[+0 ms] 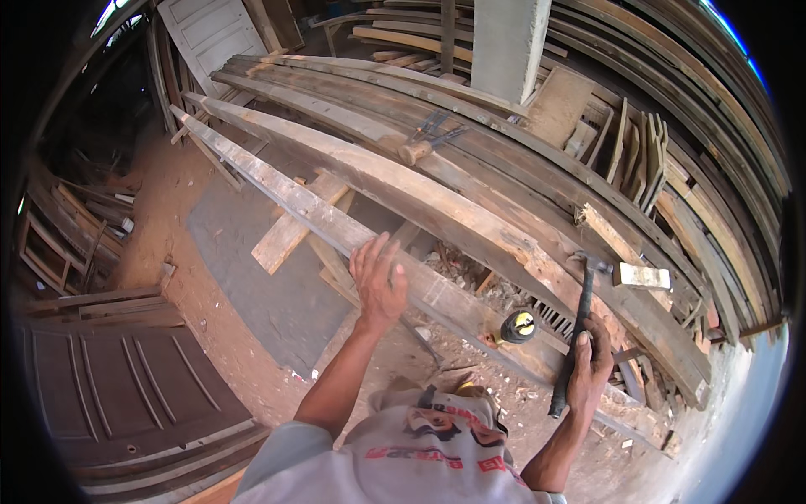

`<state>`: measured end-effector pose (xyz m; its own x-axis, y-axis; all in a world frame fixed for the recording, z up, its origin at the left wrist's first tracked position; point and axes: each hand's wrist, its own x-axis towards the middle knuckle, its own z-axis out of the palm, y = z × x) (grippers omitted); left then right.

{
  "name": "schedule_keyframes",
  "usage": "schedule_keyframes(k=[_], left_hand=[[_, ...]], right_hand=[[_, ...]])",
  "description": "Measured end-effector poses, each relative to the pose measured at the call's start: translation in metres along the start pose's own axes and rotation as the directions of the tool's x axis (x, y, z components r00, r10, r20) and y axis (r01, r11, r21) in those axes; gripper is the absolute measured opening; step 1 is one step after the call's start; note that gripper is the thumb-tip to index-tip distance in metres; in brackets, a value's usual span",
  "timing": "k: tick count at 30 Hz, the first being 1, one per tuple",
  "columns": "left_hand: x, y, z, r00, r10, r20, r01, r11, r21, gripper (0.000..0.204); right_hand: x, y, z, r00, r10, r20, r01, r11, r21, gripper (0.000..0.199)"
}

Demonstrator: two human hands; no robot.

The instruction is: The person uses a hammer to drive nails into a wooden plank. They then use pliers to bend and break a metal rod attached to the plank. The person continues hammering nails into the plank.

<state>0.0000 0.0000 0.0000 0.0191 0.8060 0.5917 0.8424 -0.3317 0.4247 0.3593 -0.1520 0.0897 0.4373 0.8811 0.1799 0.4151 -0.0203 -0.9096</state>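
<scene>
1. Thick beam: diag., upper L to lower R.
2. Long plank: alongside, nr side, gap btwn.
3. Hammer: gripped by handle in R hand, head away from person.
4. L hand: resting on plank, fingers extended, grasping nothing.
5. Round blk/yel. item: on plank, btwn hands.

The person is wearing a light grey shirt, and its cloth is wrinkling. A big print is showing on the front, with red letters and a dark picture with some red in it. The left sleeve is looking plain, a bit bluish and short, so the left forearm is showing bare. The left hand and right hand are going bare too.
</scene>
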Motion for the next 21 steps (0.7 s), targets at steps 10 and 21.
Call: schedule_keyframes(k=[10, 21], left_hand=[[0.068, 0.025, -0.034, 0.978, -0.064, 0.197, 0.122, 0.947, -0.298, 0.048], [0.034, 0.190, 0.007, 0.550, 0.479, 0.684, 0.423, 0.547, -0.722, 0.043]], right_hand=[[0.006, -0.018, 0.011, 0.996, 0.091, -0.002, -0.091, 0.993, -0.075, 0.052], [0.008, -0.012, 0.008, 0.999, 0.048, 0.020, -0.046, 0.996, -0.070, 0.049]])
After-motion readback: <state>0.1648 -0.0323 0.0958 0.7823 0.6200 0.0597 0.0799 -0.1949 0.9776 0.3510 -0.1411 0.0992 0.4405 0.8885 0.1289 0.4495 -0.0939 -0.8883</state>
